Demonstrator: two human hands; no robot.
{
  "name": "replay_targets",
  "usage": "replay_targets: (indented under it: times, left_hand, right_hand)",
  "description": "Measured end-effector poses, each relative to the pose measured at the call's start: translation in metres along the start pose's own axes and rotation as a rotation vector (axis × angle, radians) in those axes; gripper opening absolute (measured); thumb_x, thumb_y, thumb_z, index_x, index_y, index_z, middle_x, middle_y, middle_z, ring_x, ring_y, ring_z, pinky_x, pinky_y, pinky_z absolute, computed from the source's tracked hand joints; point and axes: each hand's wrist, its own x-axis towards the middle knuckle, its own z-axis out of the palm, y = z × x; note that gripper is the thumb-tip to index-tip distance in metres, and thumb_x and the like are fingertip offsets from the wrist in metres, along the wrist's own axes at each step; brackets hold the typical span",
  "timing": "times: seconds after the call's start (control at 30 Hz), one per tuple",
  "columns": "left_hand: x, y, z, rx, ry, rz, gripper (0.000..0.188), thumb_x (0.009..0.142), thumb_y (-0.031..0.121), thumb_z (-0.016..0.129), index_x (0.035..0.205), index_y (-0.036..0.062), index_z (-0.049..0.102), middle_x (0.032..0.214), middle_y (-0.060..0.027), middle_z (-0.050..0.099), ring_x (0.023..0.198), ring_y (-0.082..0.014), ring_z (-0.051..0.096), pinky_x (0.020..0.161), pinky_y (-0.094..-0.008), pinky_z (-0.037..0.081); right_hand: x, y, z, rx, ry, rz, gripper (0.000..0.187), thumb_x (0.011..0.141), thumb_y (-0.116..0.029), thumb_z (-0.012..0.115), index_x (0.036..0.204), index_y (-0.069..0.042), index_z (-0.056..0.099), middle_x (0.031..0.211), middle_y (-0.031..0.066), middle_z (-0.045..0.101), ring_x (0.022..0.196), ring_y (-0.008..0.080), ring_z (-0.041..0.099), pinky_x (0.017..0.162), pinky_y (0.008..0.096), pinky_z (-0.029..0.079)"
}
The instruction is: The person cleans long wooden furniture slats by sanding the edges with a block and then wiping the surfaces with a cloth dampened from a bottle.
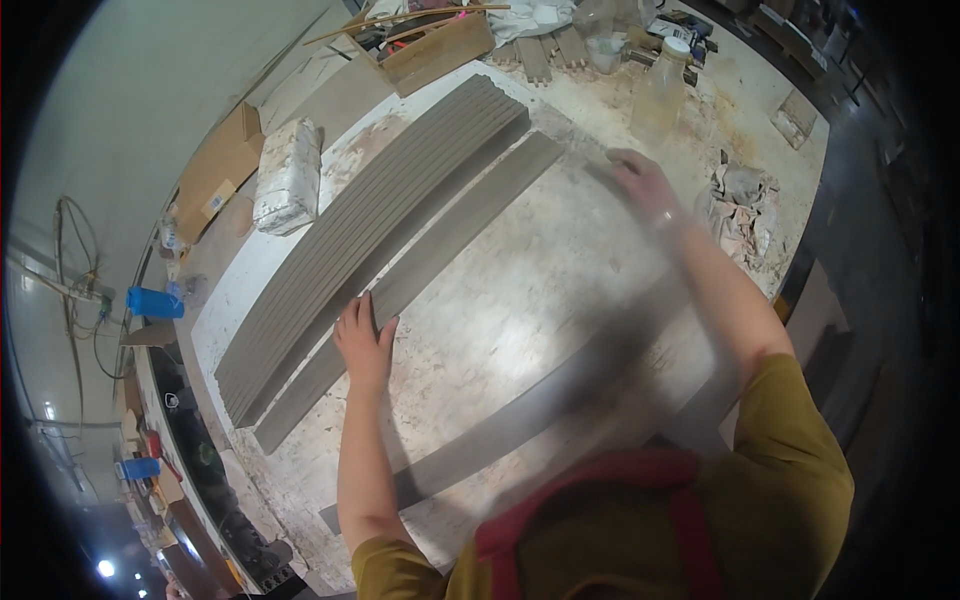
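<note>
My left hand [365, 340] lies on a single grey slat [450, 235], its fingers flat on the surface and the thumb spread apart. Directly beyond that slat is a neat row of several similar grey slats [380, 225], set tightly side by side, with a narrow gap between. Off to the right, my right hand [645, 188] is above the table past the slat's far end, smeared by motion; whether its fingers grip anything cannot be made out. Another grey slat [465, 445] lies near my body, partly in shadow under my right arm.
The stained white worktable [480, 345] carries a white wrapped block [288, 175] at the left. At the back stand a wooden box of tools [437, 55] and a cloudy jar with a white lid [660, 95]. Crumpled cloth [743, 205] lies right; a blue cup [155, 303] is far left.
</note>
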Motion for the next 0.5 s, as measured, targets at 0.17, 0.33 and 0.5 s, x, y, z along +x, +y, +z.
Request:
replay_targets:
  times: [0.17,0.33,0.5]
  left_hand:
    - [-0.018,0.006,-0.006,-0.062,-0.024,0.000,0.064,0.080,0.033,0.070,0.135,0.0075,0.049,0.131,-0.0138,0.048,0.121,-0.0341,0.043,0.104,-0.0459,0.029]
    - [-0.022,0.012,-0.005,-0.089,-0.008,-0.022,0.063,0.081,0.037,0.068,0.135,0.0104,0.050,0.133,-0.0133,0.049,0.123,-0.0346,0.043,0.104,-0.0447,0.030]
    - [-0.026,0.011,-0.004,-0.088,0.048,-0.025,0.063,0.077,0.033,0.072,0.131,0.0086,0.054,0.130,-0.0119,0.052,0.121,-0.0333,0.045,0.103,-0.0436,0.031]
  right_hand:
    - [0.085,0.003,0.038,-0.070,-0.035,0.052,0.041,0.086,-0.031,0.060,0.119,-0.006,0.062,0.113,0.0173,0.066,0.103,0.0283,0.062,0.091,0.0333,0.046]
    - [0.068,0.010,0.048,-0.286,-0.059,-0.028,0.038,0.085,-0.033,0.061,0.111,-0.006,0.066,0.110,0.0181,0.066,0.103,0.0327,0.062,0.092,0.0369,0.047]
    - [0.009,-0.007,-0.026,-0.539,-0.313,-0.211,0.035,0.084,-0.032,0.063,0.107,-0.006,0.068,0.108,0.0175,0.066,0.101,0.0330,0.062,0.090,0.0374,0.048]
